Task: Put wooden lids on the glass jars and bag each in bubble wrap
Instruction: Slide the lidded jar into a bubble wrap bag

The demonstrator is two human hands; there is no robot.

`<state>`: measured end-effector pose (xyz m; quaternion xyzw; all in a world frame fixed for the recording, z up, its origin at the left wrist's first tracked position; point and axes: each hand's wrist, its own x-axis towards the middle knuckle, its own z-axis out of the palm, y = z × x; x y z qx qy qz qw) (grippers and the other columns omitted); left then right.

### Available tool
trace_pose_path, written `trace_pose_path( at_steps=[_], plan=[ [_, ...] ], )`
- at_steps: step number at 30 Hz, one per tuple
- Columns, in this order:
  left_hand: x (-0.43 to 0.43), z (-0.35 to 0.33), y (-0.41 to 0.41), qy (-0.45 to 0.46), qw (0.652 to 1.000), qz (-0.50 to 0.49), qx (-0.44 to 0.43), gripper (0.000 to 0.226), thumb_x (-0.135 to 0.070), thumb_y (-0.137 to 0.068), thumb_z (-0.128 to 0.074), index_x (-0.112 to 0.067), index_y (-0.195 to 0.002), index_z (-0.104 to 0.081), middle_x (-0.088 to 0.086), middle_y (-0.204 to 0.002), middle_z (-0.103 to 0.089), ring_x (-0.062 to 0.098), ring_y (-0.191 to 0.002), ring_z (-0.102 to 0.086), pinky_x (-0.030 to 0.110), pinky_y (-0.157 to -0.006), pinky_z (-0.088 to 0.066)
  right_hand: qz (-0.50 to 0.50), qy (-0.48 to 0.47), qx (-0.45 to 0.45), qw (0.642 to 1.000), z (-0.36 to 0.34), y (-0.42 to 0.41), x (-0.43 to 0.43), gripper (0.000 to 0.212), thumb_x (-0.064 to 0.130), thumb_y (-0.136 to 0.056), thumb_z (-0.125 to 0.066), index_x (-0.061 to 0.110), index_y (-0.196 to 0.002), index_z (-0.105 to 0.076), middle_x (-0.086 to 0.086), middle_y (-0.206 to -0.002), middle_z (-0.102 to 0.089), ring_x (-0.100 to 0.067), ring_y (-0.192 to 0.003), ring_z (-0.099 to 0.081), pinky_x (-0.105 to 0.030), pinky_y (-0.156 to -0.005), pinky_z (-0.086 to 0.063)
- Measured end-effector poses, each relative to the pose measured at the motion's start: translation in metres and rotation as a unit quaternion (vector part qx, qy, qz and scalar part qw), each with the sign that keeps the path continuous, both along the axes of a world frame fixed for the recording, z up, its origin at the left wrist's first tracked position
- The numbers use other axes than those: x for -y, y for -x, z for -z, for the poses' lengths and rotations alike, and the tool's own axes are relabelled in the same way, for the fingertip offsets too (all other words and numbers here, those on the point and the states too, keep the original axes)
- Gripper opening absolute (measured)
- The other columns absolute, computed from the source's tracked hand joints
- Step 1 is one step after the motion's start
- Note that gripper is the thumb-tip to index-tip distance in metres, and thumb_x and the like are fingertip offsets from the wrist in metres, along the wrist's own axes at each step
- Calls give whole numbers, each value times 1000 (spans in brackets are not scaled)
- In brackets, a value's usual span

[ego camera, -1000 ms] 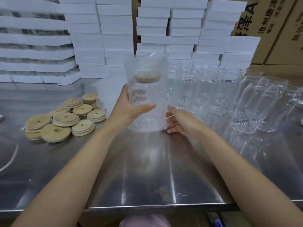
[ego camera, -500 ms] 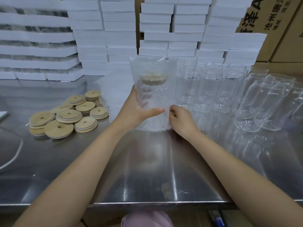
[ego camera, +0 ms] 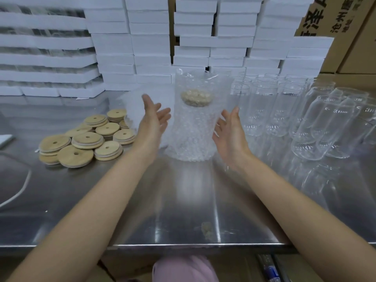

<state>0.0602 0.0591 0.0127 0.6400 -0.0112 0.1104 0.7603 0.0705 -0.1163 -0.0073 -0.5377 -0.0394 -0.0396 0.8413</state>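
Bubble wrap (ego camera: pixel 200 81) sheathes our lidded glass jar (ego camera: pixel 193 131), standing at frame centre on the steel surface (ego camera: pixel 183 204). We hold our left hand (ego camera: pixel 152 121) and right hand (ego camera: pixel 230 133) just beside it, fingers spread, gripping nothing.

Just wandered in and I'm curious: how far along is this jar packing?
One lidded jar already stands in its bubble-wrap bag on the table. The left hand and right hand flank it, open, gripping nothing. Plenty remains: bare glass jars at the right have no lids, and a pile of wooden lids waits at the left.
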Motion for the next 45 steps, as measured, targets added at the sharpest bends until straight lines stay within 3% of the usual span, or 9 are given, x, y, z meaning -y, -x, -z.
trace_pose_path(
  at_steps=[7,12,16,24,31,35,39,42,45],
  plan=[
    [30,30,0,-148,982,6,-121,79,-67,-92,-2,-23,-139,-50,2,-139,-54,20,-128,-50,39,-113,-32,-16,153,-32,988,27,-6,-8,65,59,-100,-17,21,-152,-27,-1,-150,-44,-17,-137,-43,-40,-118,-29],
    [25,24,6,-32,996,-64,58,65,-56,-98,-8,-22,-141,-43,-11,-127,-55,11,-126,-48,28,-108,-32,39,104,52,992,21,-6,-5,55,49,-104,-20,23,-152,-26,2,-151,-41,-14,-136,-43,-37,-114,-36],
    [42,27,11,3,1000,27,-16,70,-61,-95,-6,-23,-149,-29,-7,-151,-37,9,-138,-34,22,-112,-20,-2,97,62,993,22,0,-12,60,55,-100,-17,28,-153,-18,15,-148,-33,16,-117,-44,-12,-102,-37],
    [38,32,4,55,997,29,-36,72,-60,-96,-6,-19,-143,-41,2,-143,-49,16,-130,-47,38,-114,-32,-16,119,36,992,28,-8,-9,76,69,-89,-18,31,-154,-16,6,-162,-20,-9,-147,-21,-42,-123,-15],
    [37,32,18,-147,981,29,123,112,-91,-63,-37,-22,-150,-20,-8,-150,-35,1,-134,-37,26,-110,-35,21,189,89,978,30,-2,-11,71,70,-90,-27,29,-148,-26,13,-151,-35,10,-134,-34,-22,-114,-28],
    [38,30,14,-289,938,-1,190,112,-59,-67,-74,-28,-151,-6,-2,-154,-26,8,-141,-29,40,-112,-35,38,195,150,968,22,7,-12,63,72,-75,-38,35,-125,-32,21,-128,-43,22,-110,-46,-10,-92,-40],
    [37,21,13,-229,953,-36,198,108,-41,-62,-85,-27,-147,-19,-11,-139,-46,-3,-125,-46,23,-102,-43,30,182,187,965,21,10,-13,75,87,-72,-46,39,-129,-38,6,-144,-43,-12,-137,-39,-37,-116,-29],
    [27,8,14,-189,954,-82,216,96,-34,-63,-85,-20,-141,-31,-18,-128,-50,-11,-115,-48,11,-94,-42,67,200,230,950,25,14,-19,46,77,-85,-40,49,-120,-41,31,-125,-49,2,-126,-45,-18,-107,-33],
    [3,-19,9,-78,962,-138,221,81,-26,-65,-82,-9,-131,-38,0,-124,-53,8,-108,-58,31,-93,-51,79,298,267,913,33,14,-19,34,51,-97,-38,34,-127,-40,19,-131,-47,6,-126,-42,-9,-101,-31]
  ],
)
